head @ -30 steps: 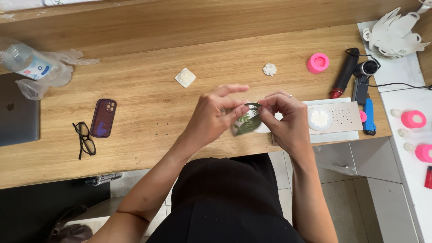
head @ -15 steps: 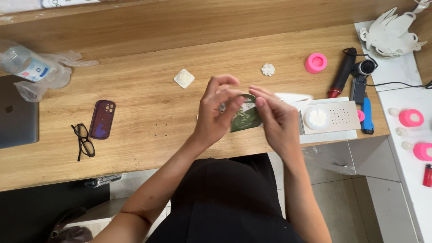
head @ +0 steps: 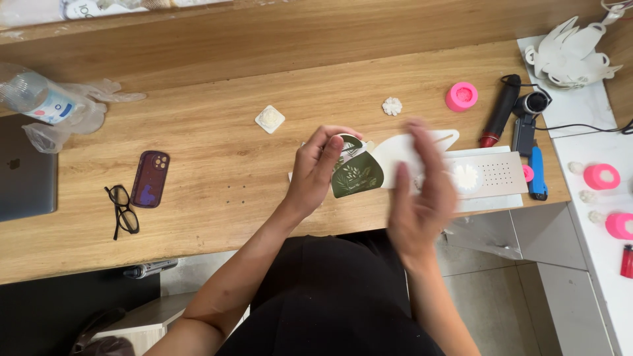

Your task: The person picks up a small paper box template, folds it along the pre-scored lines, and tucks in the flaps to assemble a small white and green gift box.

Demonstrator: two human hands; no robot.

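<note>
My left hand (head: 315,170) pinches a curved dark green card with a white leaf print (head: 355,173), held just above the front part of the wooden desk (head: 217,158). The card's white flat part (head: 403,153) sticks out to the right. My right hand (head: 422,198) is blurred, off the card and just right of it, fingers spread and holding nothing.
On the desk lie a purple phone (head: 150,178), black glasses (head: 121,209), a small white square piece (head: 270,118), a white flower piece (head: 391,105), a pink mould (head: 461,96), a glue gun (head: 501,111), a blue cutter (head: 535,173) and a white perforated board (head: 496,174). A laptop (head: 25,171) sits at the left edge.
Both hands held the green card together before. Now my right hand has let go and moved down and to the right, while my left hand keeps the card.
</note>
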